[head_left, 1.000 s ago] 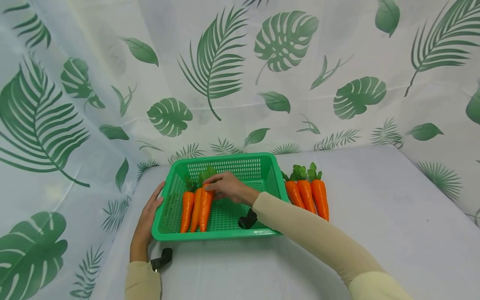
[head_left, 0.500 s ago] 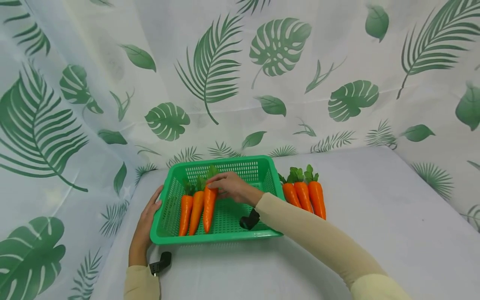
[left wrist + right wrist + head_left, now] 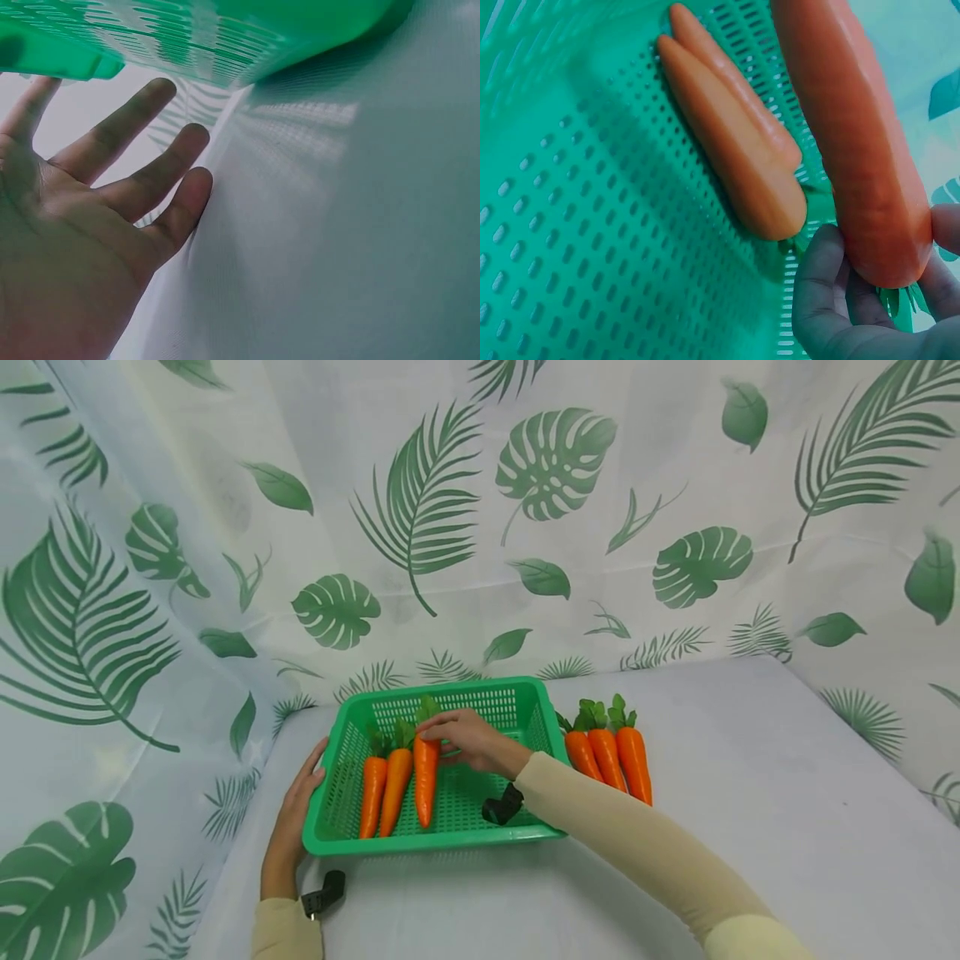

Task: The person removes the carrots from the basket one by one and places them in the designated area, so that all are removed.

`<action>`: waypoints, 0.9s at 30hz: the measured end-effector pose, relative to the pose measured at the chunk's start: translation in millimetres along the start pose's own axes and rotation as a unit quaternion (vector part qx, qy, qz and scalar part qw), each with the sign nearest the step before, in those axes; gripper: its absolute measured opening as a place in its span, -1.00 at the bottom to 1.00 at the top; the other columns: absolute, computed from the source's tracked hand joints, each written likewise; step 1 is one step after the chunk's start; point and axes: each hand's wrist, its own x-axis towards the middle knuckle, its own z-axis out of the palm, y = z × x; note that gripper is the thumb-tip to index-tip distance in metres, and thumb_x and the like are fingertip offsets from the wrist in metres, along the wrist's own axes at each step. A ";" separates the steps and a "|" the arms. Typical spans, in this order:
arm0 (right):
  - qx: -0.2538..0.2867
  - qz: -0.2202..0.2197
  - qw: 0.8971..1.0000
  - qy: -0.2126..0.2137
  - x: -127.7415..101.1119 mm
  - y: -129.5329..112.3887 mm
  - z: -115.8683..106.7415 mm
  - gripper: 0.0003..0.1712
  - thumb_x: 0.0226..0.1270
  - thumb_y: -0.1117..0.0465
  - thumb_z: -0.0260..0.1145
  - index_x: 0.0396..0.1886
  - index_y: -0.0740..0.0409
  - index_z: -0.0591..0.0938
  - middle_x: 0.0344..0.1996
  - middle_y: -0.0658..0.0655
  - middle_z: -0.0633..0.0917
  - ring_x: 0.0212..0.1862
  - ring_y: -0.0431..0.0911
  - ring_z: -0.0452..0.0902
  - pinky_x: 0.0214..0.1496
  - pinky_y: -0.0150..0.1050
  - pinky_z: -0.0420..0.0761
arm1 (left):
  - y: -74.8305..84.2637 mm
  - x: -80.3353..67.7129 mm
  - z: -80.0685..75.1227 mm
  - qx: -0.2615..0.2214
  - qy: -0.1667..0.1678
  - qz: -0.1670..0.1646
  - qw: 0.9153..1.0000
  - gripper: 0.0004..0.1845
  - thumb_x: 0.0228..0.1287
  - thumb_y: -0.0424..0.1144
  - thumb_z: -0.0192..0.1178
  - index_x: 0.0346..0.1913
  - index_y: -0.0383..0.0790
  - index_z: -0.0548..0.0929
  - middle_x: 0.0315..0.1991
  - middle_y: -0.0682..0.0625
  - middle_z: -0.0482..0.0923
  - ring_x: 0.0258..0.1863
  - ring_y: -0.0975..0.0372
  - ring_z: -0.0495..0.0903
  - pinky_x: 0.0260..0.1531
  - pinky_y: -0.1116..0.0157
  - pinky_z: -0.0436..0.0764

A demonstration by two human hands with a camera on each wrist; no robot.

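Right hand (image 3: 468, 741) pinching third carrot (image 3: 425, 779) by its top inside green basket (image 3: 517, 836), swung since a second ago from leaning on the two laid carrots (image 3: 382, 792) to apart and parallel, placement judged near; left hand (image 3: 296, 814) spread flat against basket's left wall.

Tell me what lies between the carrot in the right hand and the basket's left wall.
Two more carrots, side by side on the basket floor, lie left of the held carrot gripped by the right hand; the head view shows it.
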 end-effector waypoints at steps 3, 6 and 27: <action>0.006 -0.004 1.000 0.000 -0.9 -1.1 -0.8 -0.55 0.61 0.26 0.30 0.35 0.42 0.63 0.08 0.23 0.72 -0.13 0.02 0.69 0.05 0.00 0.71 | -0.4 0.0 0.7 0.006 0.004 0.001 1.000 -0.39 0.80 0.13 -0.25 0.77 0.26 0.04 0.72 0.05 -0.03 0.46 0.08 0.17 0.11 0.41 0.43; 0.011 -0.007 1.000 -0.001 -3.2 -3.0 -1.5 -0.56 0.61 0.27 0.29 0.35 0.42 0.63 0.08 0.23 0.72 -0.14 0.01 0.69 0.03 -0.02 0.71 | -0.5 -0.7 1.3 0.007 0.006 0.000 1.000 -0.39 0.80 0.14 -0.26 0.77 0.26 0.03 0.73 0.07 -0.04 0.47 0.08 0.15 0.13 0.42 0.41; 0.063 -0.029 0.998 0.000 -37.2 -21.8 -27.9 -0.59 0.62 0.30 0.27 0.34 0.40 0.64 0.16 0.28 0.69 -0.03 0.10 0.69 0.12 0.04 0.69 | -0.8 -2.7 1.6 0.007 0.004 0.001 1.000 -0.38 0.80 0.13 -0.26 0.77 0.23 0.02 0.73 0.06 -0.06 0.46 0.08 0.15 0.12 0.44 0.41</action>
